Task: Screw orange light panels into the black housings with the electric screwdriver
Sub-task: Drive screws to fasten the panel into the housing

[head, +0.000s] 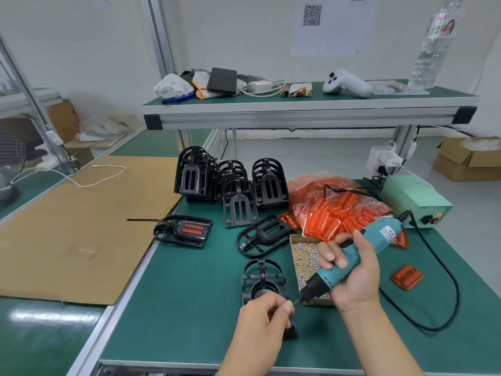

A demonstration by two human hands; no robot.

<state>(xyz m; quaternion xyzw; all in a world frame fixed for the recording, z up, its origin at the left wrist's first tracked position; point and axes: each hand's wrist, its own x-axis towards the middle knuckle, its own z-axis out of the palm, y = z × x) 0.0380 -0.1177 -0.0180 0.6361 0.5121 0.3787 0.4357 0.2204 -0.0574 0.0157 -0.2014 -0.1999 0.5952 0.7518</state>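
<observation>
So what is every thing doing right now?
Electric screwdriver: gripped in the right hand, tip pointing down-left.
Left hand: pinching something tiny at the tip.
Black housing: lying flat under the left hand.
Finished housing: orange panel fitted.
Screw box: open, holding screws.
Power box: red light on.

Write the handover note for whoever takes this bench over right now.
Right hand grips the electric screwdriver, bit pointing down-left toward the left hand.
Left hand's fingers pinch something small at the bit, probably a screw; it rests over the black housing at the front edge.
Screws are in the cardboard tray; orange panels are heaped behind it; empty housings are stacked at the back.
Done: one housing with orange panels lies to the left.
Left: the front housing, then the stacks.
</observation>
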